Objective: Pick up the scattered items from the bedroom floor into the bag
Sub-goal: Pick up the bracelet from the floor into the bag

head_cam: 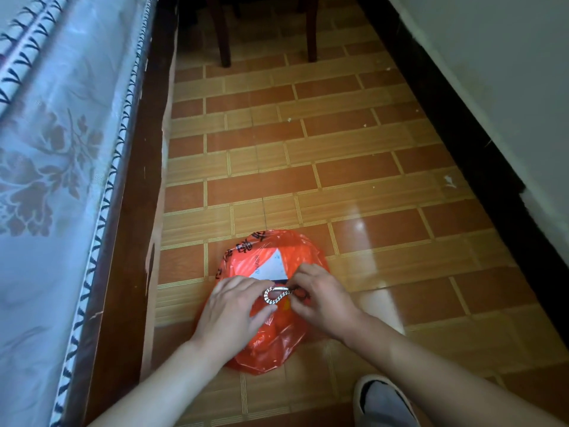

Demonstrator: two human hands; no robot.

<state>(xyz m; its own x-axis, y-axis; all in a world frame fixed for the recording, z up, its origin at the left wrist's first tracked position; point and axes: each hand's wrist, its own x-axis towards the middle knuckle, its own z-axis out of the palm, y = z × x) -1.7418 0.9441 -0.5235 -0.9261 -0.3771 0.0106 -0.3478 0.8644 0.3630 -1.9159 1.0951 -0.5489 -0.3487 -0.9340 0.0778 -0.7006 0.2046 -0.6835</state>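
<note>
1. An orange plastic bag [277, 340] lies on the tiled floor [338, 167], directly under both hands.
2. Inside the bag, just beyond the fingers, a white box or card [271, 263] with printed lettering shows through the opening; the lettering is too small to read with certainty.
3. The left hand [234, 315] and the right hand [320, 297] meet over the middle of the bag, and between them is a silver chain [276, 295] bent into a small loop.
4. The right hand pinches one end of the chain with curled fingers; the left hand's fingers curl at the other side of the loop, touching it.
5. The hands cover the bag's mouth, so whether it is open or gathered there cannot be told, nor what else lies in the bag.
6. Left of the left hand runs a wooden bed frame [138, 211] with a patterned sheet [46, 180].
7. Below the right forearm a slipper [381, 399] is cut off by the picture's edge.
8. Far beyond the hands, dark chair legs [224, 41] are cut off at the top.
</note>
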